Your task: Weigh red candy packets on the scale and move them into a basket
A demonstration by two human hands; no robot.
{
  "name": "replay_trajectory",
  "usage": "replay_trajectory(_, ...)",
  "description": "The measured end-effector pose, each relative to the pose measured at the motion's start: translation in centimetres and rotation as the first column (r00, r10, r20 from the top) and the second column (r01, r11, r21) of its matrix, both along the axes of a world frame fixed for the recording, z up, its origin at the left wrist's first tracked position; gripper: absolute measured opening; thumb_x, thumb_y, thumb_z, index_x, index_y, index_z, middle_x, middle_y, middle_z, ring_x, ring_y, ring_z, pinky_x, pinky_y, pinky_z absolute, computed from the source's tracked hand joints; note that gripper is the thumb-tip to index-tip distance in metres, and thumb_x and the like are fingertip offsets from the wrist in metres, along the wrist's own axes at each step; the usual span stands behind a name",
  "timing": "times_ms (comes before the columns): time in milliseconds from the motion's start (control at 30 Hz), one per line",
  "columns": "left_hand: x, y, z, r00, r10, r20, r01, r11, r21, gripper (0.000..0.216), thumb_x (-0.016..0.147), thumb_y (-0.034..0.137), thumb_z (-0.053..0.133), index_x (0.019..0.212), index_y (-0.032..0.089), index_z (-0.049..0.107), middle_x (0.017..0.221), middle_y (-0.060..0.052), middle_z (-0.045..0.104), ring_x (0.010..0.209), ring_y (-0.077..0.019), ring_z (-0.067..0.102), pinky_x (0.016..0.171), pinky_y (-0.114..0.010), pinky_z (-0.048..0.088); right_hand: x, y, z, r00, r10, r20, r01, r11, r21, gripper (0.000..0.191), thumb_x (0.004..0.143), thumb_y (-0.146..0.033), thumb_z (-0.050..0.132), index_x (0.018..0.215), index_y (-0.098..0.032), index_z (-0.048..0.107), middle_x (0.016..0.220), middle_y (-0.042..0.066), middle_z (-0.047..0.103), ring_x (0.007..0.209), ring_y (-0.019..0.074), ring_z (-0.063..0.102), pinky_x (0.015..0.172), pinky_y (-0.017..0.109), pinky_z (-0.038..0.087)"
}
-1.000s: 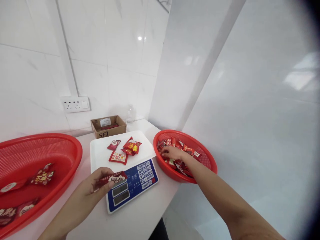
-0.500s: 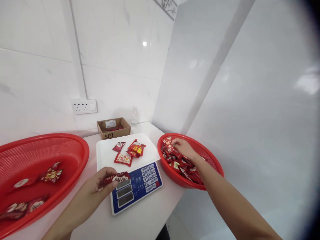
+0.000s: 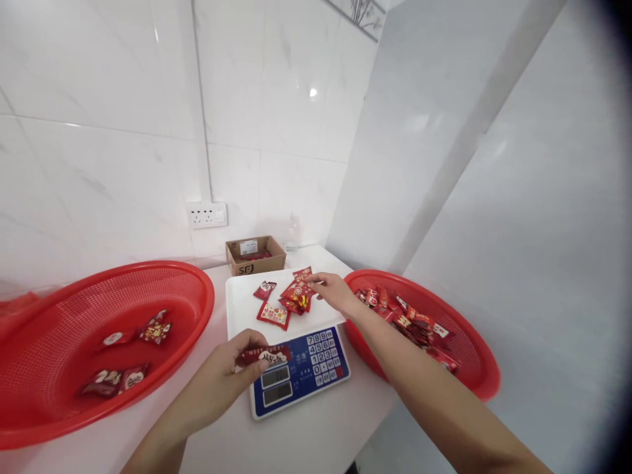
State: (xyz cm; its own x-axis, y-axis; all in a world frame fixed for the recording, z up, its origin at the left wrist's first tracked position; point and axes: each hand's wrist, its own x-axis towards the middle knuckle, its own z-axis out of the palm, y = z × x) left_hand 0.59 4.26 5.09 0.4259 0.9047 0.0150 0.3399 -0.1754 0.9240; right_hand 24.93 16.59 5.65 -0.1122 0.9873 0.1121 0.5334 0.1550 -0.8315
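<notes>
My left hand (image 3: 224,375) pinches a dark red candy packet (image 3: 264,356) over the front left of the blue-faced scale (image 3: 301,372). My right hand (image 3: 334,293) reaches over the scale's white pan (image 3: 241,309), fingers closed on a small red packet (image 3: 302,273) above the pile of red packets (image 3: 289,299) lying on the pan. To the right sits a red basket (image 3: 469,382) holding several red packets (image 3: 409,322). On the left, a larger red basket (image 3: 197,309) holds a few packets (image 3: 126,355).
A small open cardboard box (image 3: 255,255) stands against the tiled wall behind the scale. A wall socket (image 3: 207,214) is above it. The white counter ends just right of the right-hand basket, beside a white wall panel.
My right hand left the right-hand basket with a red packet and moved left over the scale pan. My left hand kept its packet. The view shifted right.
</notes>
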Motion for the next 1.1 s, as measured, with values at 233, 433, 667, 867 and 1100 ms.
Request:
replay_trajectory(233,-0.1,-0.1,0.5,1.000,0.007,0.013,-0.008,1.000,0.014,0.018,0.084,0.037,0.049,0.091,0.021,0.052,0.090,-0.001,0.062,0.088,-0.0187,0.057,0.075,-0.029,0.042,-3.1,0.1,-1.2,0.936,0.158,0.315,-0.216,0.964,0.157,0.033,0.080,-0.020,0.053,0.110,-0.021,0.064,0.112,0.005,0.066,0.098,0.0184,0.060,0.089,0.034,0.044)
replay_trajectory(433,-0.2,0.1,0.2,1.000,0.000,0.004,0.000,1.000,0.009,0.019,0.084,0.039,0.049,0.091,0.021,0.051,0.089,-0.002,0.061,0.087,-0.0185,0.057,0.074,-0.028,0.042,-2.4,-0.8,-2.5,0.770,0.189,0.609,-0.351,0.923,0.158,0.027,0.079,-0.023,0.059,0.104,-0.021,0.068,0.103,0.006,0.068,0.102,0.0229,0.056,0.090,0.036,0.041)
replay_trajectory(667,-0.1,0.0,0.1,1.000,-0.018,0.002,0.018,1.000,-0.010,0.020,0.085,0.039,0.048,0.092,0.021,0.051,0.090,-0.002,0.061,0.088,-0.0189,0.056,0.074,-0.029,0.041,-0.9,0.2,-2.5,0.742,0.108,0.661,-0.327,0.920,0.217,0.029,0.084,-0.023,0.051,0.108,-0.024,0.066,0.116,0.007,0.063,0.110,0.0231,0.051,0.093,0.038,0.038)
replay_trajectory(867,0.0,-0.1,0.2,1.000,-0.006,-0.009,0.006,1.000,-0.013,0.021,0.084,0.040,0.049,0.093,0.021,0.051,0.091,-0.003,0.061,0.089,-0.0198,0.057,0.075,-0.030,0.042,0.1,1.8,-3.7,0.708,0.117,0.696,-0.260,0.960,0.103,0.040,0.090,-0.027,0.041,0.127,-0.026,0.053,0.139,0.009,0.043,0.127,0.0268,0.037,0.100,0.043,0.034)
replay_trajectory(1100,0.0,0.1,0.0,1.000,-0.011,0.013,0.011,1.000,-0.014,0.020,0.084,0.039,0.049,0.092,0.021,0.052,0.092,-0.003,0.062,0.090,-0.0199,0.057,0.075,-0.029,0.042,0.4,0.7,-3.8,0.741,0.071,0.668,-0.236,0.958,0.160,0.042,0.089,-0.034,0.044,0.128,-0.021,0.053,0.142,0.013,0.039,0.131,0.0299,0.032,0.104,0.047,0.029)
